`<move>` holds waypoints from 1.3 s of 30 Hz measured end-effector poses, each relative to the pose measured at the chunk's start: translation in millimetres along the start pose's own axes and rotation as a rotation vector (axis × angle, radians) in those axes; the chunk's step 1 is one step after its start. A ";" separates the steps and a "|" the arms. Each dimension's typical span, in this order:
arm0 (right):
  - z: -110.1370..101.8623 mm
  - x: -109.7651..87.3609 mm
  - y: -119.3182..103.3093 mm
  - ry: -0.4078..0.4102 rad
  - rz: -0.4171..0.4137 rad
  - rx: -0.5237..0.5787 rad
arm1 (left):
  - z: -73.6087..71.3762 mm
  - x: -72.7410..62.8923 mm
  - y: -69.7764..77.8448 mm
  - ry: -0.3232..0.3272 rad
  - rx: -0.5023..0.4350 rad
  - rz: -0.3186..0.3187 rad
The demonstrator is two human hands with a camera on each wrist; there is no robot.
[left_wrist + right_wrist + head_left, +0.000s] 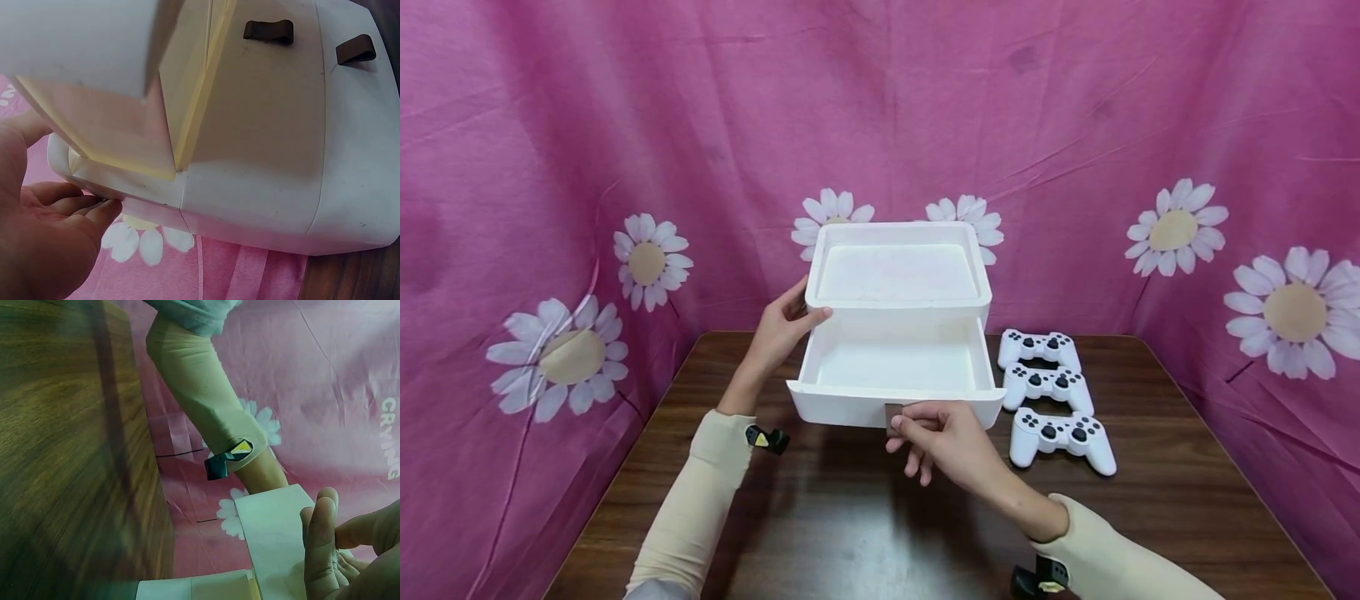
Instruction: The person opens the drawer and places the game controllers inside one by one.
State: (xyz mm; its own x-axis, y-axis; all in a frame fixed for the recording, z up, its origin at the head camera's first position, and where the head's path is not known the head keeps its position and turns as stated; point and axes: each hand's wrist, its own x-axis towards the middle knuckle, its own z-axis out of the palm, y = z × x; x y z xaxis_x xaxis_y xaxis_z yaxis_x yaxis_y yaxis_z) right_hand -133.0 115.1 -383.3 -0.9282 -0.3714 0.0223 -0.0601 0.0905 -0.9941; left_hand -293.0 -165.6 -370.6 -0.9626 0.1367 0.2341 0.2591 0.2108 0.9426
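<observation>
A white drawer unit (898,305) stands on the table, its top drawer (835,406) pulled well out and nothing inside it. My left hand (777,329) grips the unit's upper left side, thumb at the front corner and fingers along the side. Between thumb and fingers, my right hand (958,442) pinches the brown pull tab (892,417) on the drawer's front. Two lower drawers, pushed in, show brown loop tabs (270,32) in the left wrist view. In the right wrist view the tab is hidden behind the hand.
Three white game controllers (1063,432) lie in a column on the wooden table (850,533), right of the unit. A pink cloth (895,125) with white daisies hangs behind and at both sides. The unit has a shallow rimmed tray (902,271) on top.
</observation>
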 end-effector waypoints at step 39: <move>-90.0 -24.0 -42.3 0.051 -0.267 -0.688 | 1.4 0.0 -0.9 0.002 -0.046 -0.004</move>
State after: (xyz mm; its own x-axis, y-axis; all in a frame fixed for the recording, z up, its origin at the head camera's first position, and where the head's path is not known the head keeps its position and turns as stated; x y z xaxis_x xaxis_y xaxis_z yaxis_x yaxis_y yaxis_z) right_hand -141.1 203.3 -332.2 -0.8647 -0.4197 0.2759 -0.4874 0.5681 -0.6632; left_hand -293.1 -164.4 -371.7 -0.9637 0.1338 0.2309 0.2515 0.1665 0.9534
